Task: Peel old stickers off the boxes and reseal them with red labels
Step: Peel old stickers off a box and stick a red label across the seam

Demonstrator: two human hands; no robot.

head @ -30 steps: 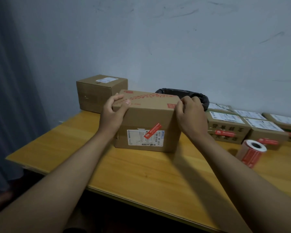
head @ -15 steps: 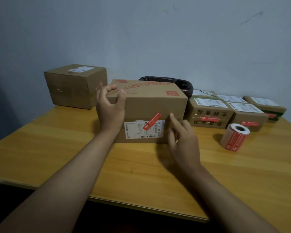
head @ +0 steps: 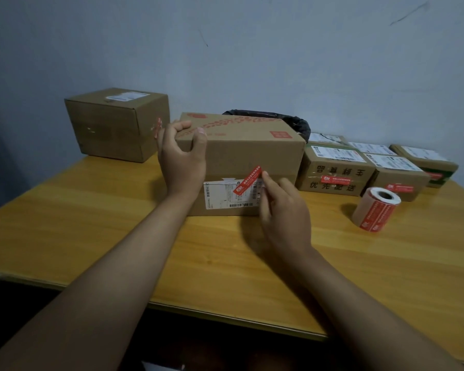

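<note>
Sticker (head: 247,179) at frame center may tear if right hand (head: 284,210), index fingertip at its corner and nothing pinched yet, peels fast; left hand (head: 182,159) grips the box (head: 241,145) edge.

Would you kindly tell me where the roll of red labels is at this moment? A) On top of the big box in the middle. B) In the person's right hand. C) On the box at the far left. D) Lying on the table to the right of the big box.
D: the roll of red labels lies on the table, right of the big box, clear of the right hand.
</note>
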